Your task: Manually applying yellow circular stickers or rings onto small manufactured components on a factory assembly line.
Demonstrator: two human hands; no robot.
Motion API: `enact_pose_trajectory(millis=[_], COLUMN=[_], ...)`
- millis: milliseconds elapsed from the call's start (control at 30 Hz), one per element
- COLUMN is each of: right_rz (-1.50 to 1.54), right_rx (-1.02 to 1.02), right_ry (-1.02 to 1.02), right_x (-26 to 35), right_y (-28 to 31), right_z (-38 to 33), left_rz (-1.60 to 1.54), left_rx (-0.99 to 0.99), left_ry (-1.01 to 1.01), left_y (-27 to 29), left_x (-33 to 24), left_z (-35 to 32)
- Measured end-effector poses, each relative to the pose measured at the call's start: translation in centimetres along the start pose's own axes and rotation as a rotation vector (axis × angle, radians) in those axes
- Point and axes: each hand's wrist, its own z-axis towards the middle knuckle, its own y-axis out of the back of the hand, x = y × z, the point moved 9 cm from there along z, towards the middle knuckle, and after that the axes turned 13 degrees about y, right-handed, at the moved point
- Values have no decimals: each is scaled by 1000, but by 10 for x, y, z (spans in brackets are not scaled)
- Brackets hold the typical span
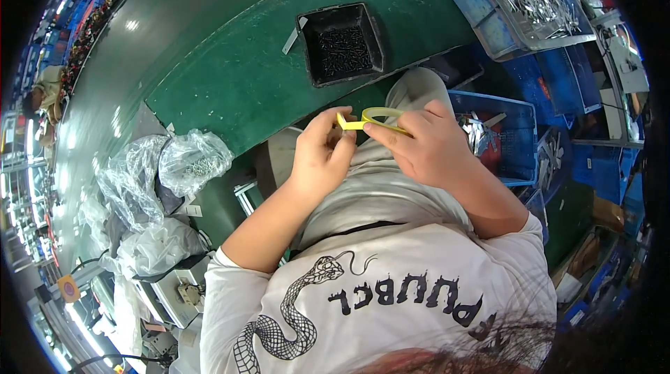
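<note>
A thin roll of yellow tape (356, 125) is held between my two hands above my lap. My right hand (434, 145) closes on the ring of the roll, with thumb and fingers at its right side. A short strip leads off the ring to the left. My left hand (317, 156) pinches the free end of that strip between thumb and fingers, and the end bends upward there. Just beyond the hands, at the edge of the green table (237, 88), sits a black square tray (311, 46) of small dark parts that look like screws.
A flat metal strip (292, 40) leans on the tray's left rim. Clear plastic bags (195, 158) lie at the left. A blue crate (520, 144) of metal pieces stands at my right, and a larger blue bin (481, 8) of metal parts is at the far right.
</note>
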Motion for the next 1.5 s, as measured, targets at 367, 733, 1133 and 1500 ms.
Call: enact_pose_trajectory(millis=[367, 733, 1133, 1500], right_rz=[-43, -36, 9, 7], right_rx=[78, 118, 100, 106], right_ry=[-42, -47, -43, -44], right_x=[-3, -3, -5, -14], right_y=[-9, -11, -17, -15], right_z=[1, 3, 0, 0], left_rz=[-292, -457, -405, -427], left_rx=[219, 284, 278, 193], left_ry=[221, 101, 44, 173], left_y=[-19, -22, -21, -6], left_x=[14, 8, 4, 4], left_z=[-2, -3, -1, 8])
